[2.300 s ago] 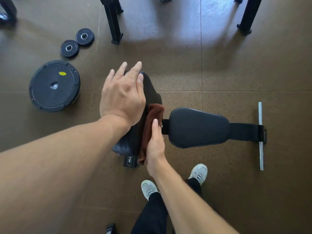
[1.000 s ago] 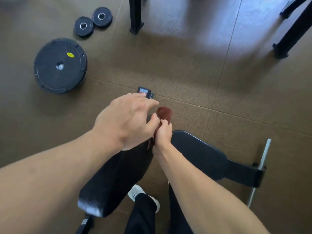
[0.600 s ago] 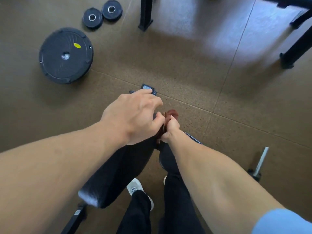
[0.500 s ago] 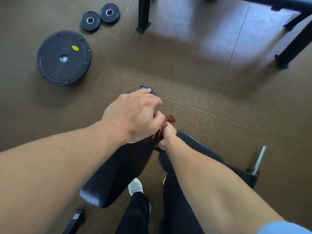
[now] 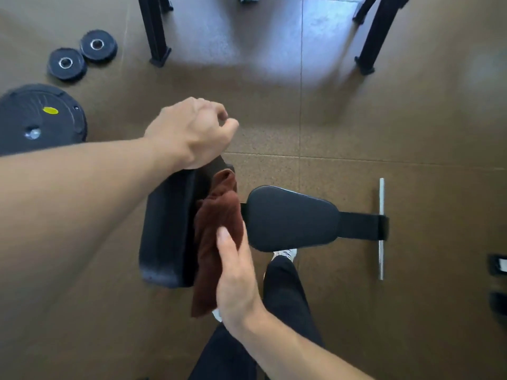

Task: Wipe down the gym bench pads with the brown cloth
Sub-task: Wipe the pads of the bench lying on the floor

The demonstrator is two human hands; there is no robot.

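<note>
1. Head view, nearest first: the person's black trouser legs [image 5: 285, 305] and a pale shoe [image 5: 285, 253] stand on the floor close against the gym bench.
2. Just above them the right hand [image 5: 236, 281] is flat and nearly fully spread, palm pressing the brown cloth [image 5: 216, 229] against the side face of the raised back pad [image 5: 167, 229]. It pins the cloth and does not pinch it; the lower end of the cloth hangs loose below the pad.
3. The seat pad [image 5: 290, 218] lies level just beside the cloth, on the right, with the frame bar [image 5: 359, 224] and a silver crossbar [image 5: 381, 229] beyond it.
4. Further out the left hand [image 5: 197, 133] is curled almost closed at the top end of the back pad; whether it really grips that edge I cannot tell, as the palm hides the contact.
5. Far left on the floor lie a large weight plate [image 5: 41, 119] and two small plates [image 5: 65, 63], well apart from the bench; black rack legs [image 5: 155, 31] stand beyond.
6. My guess at the risks: held by palm pressure alone, the cloth could slide off and drop if the push eases, and the tilted pad might shift if the left hand lets go.
7. No containers show anywhere.
</note>
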